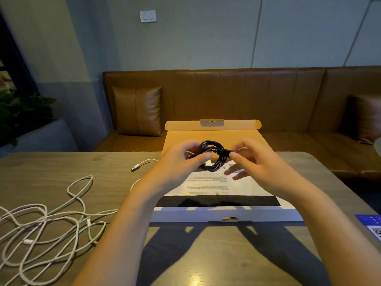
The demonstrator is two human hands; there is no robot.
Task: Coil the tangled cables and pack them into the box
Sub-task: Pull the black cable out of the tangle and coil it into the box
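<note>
white cables (41,219): tangled on our left of the table, not coiled yet
box (226,215): open in front of us
left hand (177,162): pinches the black coil (212,155) over the box
right hand (253,159): we pinch the plug end; tuck it snug, keep loops tight

At the centre of the frame the coiled cable (212,156) is black. The tangled cables (47,223) at lower left are white. The box (226,214) has a white front wall, a tan cardboard lid raised at centre top, and a white sheet (208,184) with lines of small dark print inside, with a black band just below it. The worktop (61,164) is grey-brown with faint wood grain. At the lower right edge lies a card (371,225), blue above and white below. The bench seat (247,96) and cushion (137,110) behind are brown leather; the wall is grey.
</note>
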